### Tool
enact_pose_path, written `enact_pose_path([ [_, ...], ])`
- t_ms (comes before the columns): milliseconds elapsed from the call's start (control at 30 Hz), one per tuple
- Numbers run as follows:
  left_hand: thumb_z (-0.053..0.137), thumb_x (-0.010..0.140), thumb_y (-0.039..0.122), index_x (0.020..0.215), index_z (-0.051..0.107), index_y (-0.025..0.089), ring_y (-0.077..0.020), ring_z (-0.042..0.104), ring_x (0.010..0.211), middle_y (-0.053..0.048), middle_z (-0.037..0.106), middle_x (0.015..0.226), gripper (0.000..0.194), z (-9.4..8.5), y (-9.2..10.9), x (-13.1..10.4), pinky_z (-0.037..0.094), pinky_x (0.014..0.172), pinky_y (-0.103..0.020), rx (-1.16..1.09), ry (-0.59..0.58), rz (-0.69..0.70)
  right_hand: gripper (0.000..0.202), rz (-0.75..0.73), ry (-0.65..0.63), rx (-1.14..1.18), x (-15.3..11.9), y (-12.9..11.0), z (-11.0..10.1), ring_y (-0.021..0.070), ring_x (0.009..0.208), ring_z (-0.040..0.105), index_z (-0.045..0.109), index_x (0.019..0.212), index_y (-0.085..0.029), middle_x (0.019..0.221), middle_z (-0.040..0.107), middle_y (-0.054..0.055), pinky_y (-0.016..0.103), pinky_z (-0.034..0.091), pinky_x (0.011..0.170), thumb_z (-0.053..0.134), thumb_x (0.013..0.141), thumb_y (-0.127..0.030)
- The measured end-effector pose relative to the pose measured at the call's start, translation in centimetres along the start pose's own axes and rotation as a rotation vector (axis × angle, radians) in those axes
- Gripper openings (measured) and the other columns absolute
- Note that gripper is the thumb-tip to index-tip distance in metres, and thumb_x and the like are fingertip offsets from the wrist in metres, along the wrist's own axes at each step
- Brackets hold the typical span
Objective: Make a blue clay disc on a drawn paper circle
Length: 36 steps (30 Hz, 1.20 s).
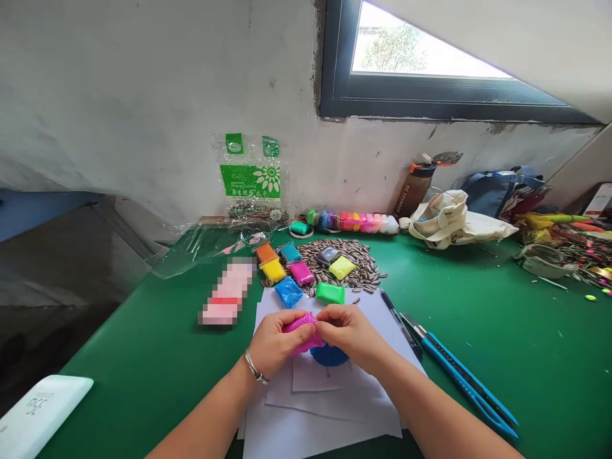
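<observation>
My left hand [280, 341] is closed round a bright pink clay packet [301, 338] over the white papers [325, 424]. At the packet's upper right end my right hand [347, 328] pinches its wrapper, and the two hands' fingertips almost meet. Below them a round blue piece [329, 355] lies on the paper, partly covered by the hands. Just beyond the hands are small clay packets: a blue one [288, 292], a green one [330, 293], a magenta one [301, 273], a yellow one [273, 270] and others, some resting on striped sunflower seeds [366, 268].
Right of the papers lie a black pen [394, 310] and blue-handled tweezers [468, 382]. Along the wall stand a seed bag [251, 182], a row of coloured clay [363, 222], a brown bottle [415, 188] and a cloth bag [442, 220]. A white device [45, 411] sits at the lower left.
</observation>
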<state>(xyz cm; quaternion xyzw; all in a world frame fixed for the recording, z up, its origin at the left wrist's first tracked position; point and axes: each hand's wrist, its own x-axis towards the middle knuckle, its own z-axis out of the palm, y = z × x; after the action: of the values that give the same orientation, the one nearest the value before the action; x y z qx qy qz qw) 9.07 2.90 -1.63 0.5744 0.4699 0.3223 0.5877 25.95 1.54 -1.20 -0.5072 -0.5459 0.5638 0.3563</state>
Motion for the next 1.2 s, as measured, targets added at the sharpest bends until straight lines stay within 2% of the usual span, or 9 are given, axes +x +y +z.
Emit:
enact_pose_path([
  [100, 0.073, 0.064, 0.047, 0.095, 0.07, 0.01, -0.02, 0.062, 0.071, -0.007, 0.069, 0.084, 0.048, -0.3, -0.3, 0.2, 0.051, 0.06, -0.027, -0.047, 0.054, -0.031, 0.02, 0.01, -0.065, 0.024, 0.0, -0.2, -0.4, 0.009, 0.056, 0.042, 0.068, 0.078, -0.014, 0.064, 0.054, -0.001, 0.021, 0.033, 0.049, 0.061, 0.073, -0.032],
  [167, 0.073, 0.065, 0.046, 0.095, 0.07, 0.011, -0.0193, 0.062, 0.071, -0.007, 0.07, 0.084, 0.047, -0.4, -0.4, 0.2, 0.051, 0.06, -0.026, -0.046, 0.045, -0.031, 0.02, 0.005, -0.077, 0.014, 0.1, -0.2, -0.6, 0.0086, 0.055, 0.04, 0.067, 0.076, -0.014, 0.062, 0.053, -0.001, 0.021, 0.031, 0.048, 0.061, 0.074, -0.033],
  [267, 0.074, 0.065, 0.045, 0.093, 0.071, 0.012, -0.0193, 0.062, 0.073, -0.006, 0.07, 0.084, 0.043, -0.2, -0.2, 0.1, 0.051, 0.064, -0.026, -0.041, 0.026, -0.026, 0.019, -0.001, -0.052, -0.029, 0.1, 0.1, -0.5, 0.0079, 0.053, 0.038, 0.065, 0.07, -0.013, 0.058, 0.049, -0.002, 0.02, 0.029, 0.046, 0.06, 0.074, -0.031],
  [367, 0.076, 0.062, 0.045, 0.091, 0.072, 0.011, -0.0182, 0.061, 0.07, -0.006, 0.07, 0.081, 0.045, 0.0, 0.0, 0.1, 0.051, 0.06, -0.025, -0.067, 0.063, -0.043, 0.017, -0.02, -0.018, -0.034, 0.0, 0.3, -0.3, 0.0077, 0.053, 0.038, 0.064, 0.068, -0.014, 0.057, 0.048, -0.003, 0.02, 0.028, 0.046, 0.06, 0.074, -0.029],
  [567, 0.078, 0.059, 0.045, 0.088, 0.07, 0.008, -0.0137, 0.057, 0.061, -0.005, 0.066, 0.073, 0.048, -0.2, -0.1, 0.3, 0.047, 0.052, -0.021, -0.136, 0.143, -0.056, 0.023, -0.046, 0.016, 0.077, 0.0, 0.1, -0.2, 0.0093, 0.056, 0.045, 0.068, 0.076, -0.014, 0.063, 0.056, -0.001, 0.021, 0.037, 0.05, 0.062, 0.074, -0.036],
  [800, 0.077, 0.059, 0.046, 0.093, 0.068, 0.009, -0.0157, 0.059, 0.064, -0.005, 0.067, 0.078, 0.051, -0.1, -0.2, 0.3, 0.049, 0.055, -0.024, -0.103, 0.11, -0.074, 0.024, 0.009, -0.003, 0.064, 0.1, 0.0, -0.2, 0.0099, 0.057, 0.046, 0.068, 0.078, -0.014, 0.065, 0.058, 0.0, 0.022, 0.04, 0.052, 0.066, 0.072, -0.037],
  [900, 0.074, 0.063, 0.047, 0.095, 0.068, 0.01, -0.0191, 0.062, 0.07, -0.006, 0.069, 0.082, 0.05, -0.1, 0.0, 0.2, 0.051, 0.059, -0.027, -0.036, 0.083, -0.062, 0.023, -0.034, 0.037, 0.053, 0.1, 0.2, -0.1, 0.0092, 0.054, 0.045, 0.067, 0.074, -0.014, 0.061, 0.054, -0.001, 0.021, 0.037, 0.05, 0.064, 0.073, -0.037],
  [1067, 0.072, 0.065, 0.044, 0.103, 0.068, 0.016, -0.0238, 0.064, 0.085, -0.006, 0.07, 0.095, 0.047, -0.1, 0.4, -0.3, 0.051, 0.074, -0.03, 0.253, 0.136, 0.031, 0.023, -0.047, 0.064, 0.009, 0.1, 0.5, 0.1, 0.0099, 0.052, 0.045, 0.066, 0.075, -0.015, 0.059, 0.052, -0.001, 0.021, 0.037, 0.049, 0.061, 0.074, -0.037],
  [1200, 0.068, 0.07, 0.036, 0.103, 0.069, 0.022, -0.0224, 0.063, 0.087, -0.003, 0.07, 0.098, 0.036, 0.3, 0.6, -0.7, 0.049, 0.077, -0.029, 0.443, 0.088, 0.128, 0.016, -0.173, 0.085, -0.187, 0.1, 0.9, 0.1, 0.0098, 0.054, 0.042, 0.065, 0.07, -0.017, 0.058, 0.05, -0.002, 0.02, 0.032, 0.048, 0.057, 0.077, -0.029],
])
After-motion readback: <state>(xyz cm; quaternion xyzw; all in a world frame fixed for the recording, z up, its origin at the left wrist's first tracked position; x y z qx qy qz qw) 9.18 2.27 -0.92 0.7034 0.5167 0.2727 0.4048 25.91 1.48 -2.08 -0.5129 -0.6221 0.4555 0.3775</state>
